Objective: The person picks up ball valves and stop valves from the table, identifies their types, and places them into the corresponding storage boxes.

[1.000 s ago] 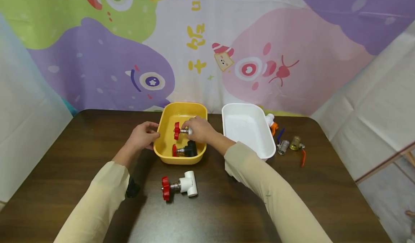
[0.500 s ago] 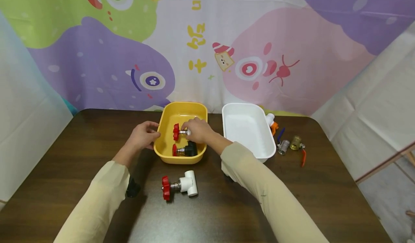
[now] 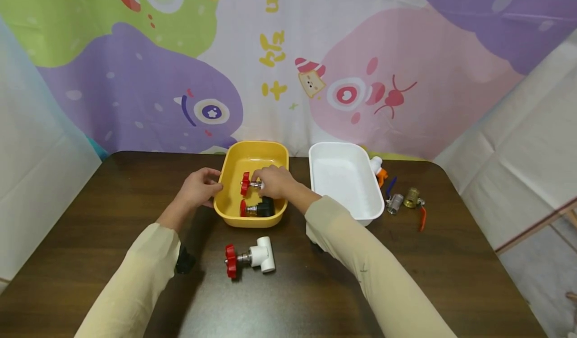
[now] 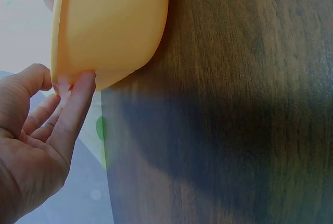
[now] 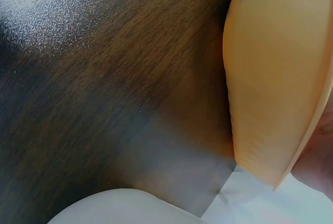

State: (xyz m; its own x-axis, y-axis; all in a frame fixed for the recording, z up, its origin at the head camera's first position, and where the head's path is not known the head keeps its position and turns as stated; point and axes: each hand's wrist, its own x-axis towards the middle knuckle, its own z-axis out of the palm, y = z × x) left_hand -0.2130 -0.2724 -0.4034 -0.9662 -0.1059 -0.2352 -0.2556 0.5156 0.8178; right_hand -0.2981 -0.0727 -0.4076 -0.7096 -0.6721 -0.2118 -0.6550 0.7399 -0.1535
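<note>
In the head view my left hand (image 3: 196,190) pinches the left rim of a yellow plastic tray (image 3: 230,175); the left wrist view shows its thumb and fingers (image 4: 78,109) on either side of that rim. Over the inside of the tray, my right hand (image 3: 277,182) grips a stop valve (image 3: 245,183) with a red handwheel. Its white body is mostly hidden under the fingers. Just nearer lies a black valve (image 3: 265,207) with a red handwheel, on the tray floor. A white tee-shaped stop valve (image 3: 260,256) with a red handwheel lies on the table in front.
A white tray (image 3: 344,178) stands to the right of the yellow one. Beside it lie a white valve with an orange handle (image 3: 380,175), a blue-handled metal ball valve (image 3: 394,204) and a brass ball valve (image 3: 411,198) with a red lever. A printed cloth (image 3: 270,117) hangs behind.
My right hand and the valve in it have shifted very slightly toward me inside the yellow tray, and the right forearm has moved a little left. The left hand keeps its place.
</note>
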